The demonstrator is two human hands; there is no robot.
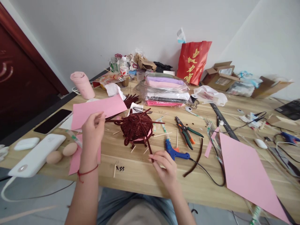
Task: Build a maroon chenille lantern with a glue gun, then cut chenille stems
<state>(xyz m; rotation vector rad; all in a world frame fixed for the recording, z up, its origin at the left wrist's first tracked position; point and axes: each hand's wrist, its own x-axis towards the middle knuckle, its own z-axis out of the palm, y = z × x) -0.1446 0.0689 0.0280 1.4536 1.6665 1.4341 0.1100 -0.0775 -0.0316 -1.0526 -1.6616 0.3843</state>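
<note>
A dark red woven piece (138,126) made of fuzzy pipe cleaners stands on the table, domed, with several strands radiating from its top. My right hand (165,167) pinches the tip of one pipe cleaner (149,144) that slants down toward me. On the left, my left hand (93,126) is raised with thumb and fingers pressed together. Another strand reaches toward its fingertips, but whether they grip it is unclear. Just right of the woven piece lies a blue hot glue gun (173,151). A loose dark red pipe cleaner (195,161) curves beside its cord.
Pliers (187,132) lie beyond the glue gun. Pink sheets (248,172) lie at right and left. A phone (53,121), white power bank (38,154) and two eggs (54,157) sit at left. Bagged pipe cleaners (166,90) and a red bag (193,62) stand behind.
</note>
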